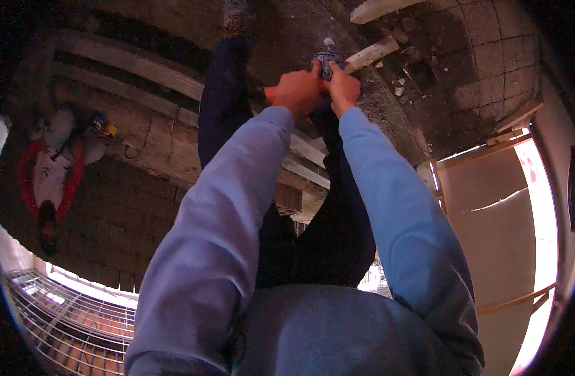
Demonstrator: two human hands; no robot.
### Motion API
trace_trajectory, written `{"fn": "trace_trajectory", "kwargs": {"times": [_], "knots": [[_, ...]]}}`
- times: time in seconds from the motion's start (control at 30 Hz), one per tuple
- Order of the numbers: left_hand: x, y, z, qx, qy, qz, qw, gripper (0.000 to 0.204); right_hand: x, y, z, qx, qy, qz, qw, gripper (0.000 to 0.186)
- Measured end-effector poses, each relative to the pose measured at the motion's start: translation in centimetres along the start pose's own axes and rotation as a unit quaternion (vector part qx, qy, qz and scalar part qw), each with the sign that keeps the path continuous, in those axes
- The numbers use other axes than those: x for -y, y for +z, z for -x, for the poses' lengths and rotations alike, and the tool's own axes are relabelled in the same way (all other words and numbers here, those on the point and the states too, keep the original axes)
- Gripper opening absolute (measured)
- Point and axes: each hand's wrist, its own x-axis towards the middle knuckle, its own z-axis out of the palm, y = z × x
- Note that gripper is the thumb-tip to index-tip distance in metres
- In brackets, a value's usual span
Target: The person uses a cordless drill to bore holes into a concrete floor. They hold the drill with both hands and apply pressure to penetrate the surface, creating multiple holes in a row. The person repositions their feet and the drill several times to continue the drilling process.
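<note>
My left hand [298, 88] and my right hand [344, 88] are side by side at the top middle, fingers closed round a tool [328, 62] with a dark speckled body, a small pale tip and an orange part [272, 94] showing left of my left hand. Both thumbs lie along the dark body. The lower side of the tool is hidden by my hands and legs. Just beyond it to the right lies a pale wooden block [372, 53] on the dusty floor.
A person [52, 169] in red sleeves is at the left, beside a blue and yellow container [105, 130]. Long beams [131, 66] run behind my legs. Rubble [400, 84] and another board [381, 7] are at upper right, wire mesh [62, 313] lower left, pale panels [488, 238] right.
</note>
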Motion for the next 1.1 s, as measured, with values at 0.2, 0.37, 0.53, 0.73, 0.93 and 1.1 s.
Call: {"fn": "trace_trajectory", "kwargs": {"times": [0.2,0.37,0.53,0.73,0.93,1.1], "knots": [[-0.8,0.0,0.5,-0.027,-0.01,-0.001,1.0,0.086,0.0,-1.4,1.1,0.012,-0.017,-0.037,0.999,0.069],[-0.7,-0.2,0.4,-0.031,-0.011,0.008,0.999,0.086,0.0,-1.0,0.9,0.026,-0.035,-0.082,0.996,0.065],[-0.8,-0.2,0.0,-0.006,-0.029,0.005,1.0,0.085,0.0,-0.4,0.5,-0.008,-0.021,-0.064,0.998,0.063],[-0.9,-0.3,-0.2,-0.001,-0.038,0.005,0.999,0.084,0.9,-0.9,0.9,0.003,-0.022,-0.027,0.999,0.064],[-0.1,0.0,-0.5,0.017,-0.015,-0.009,1.0,0.088,0.4,-0.3,0.9,0.008,-0.014,-0.046,0.999,0.065],[0.1,0.2,-0.5,0.012,-0.009,0.006,1.0,0.085,-0.1,0.1,0.4,-0.002,-0.024,-0.051,0.998,0.065]]}}
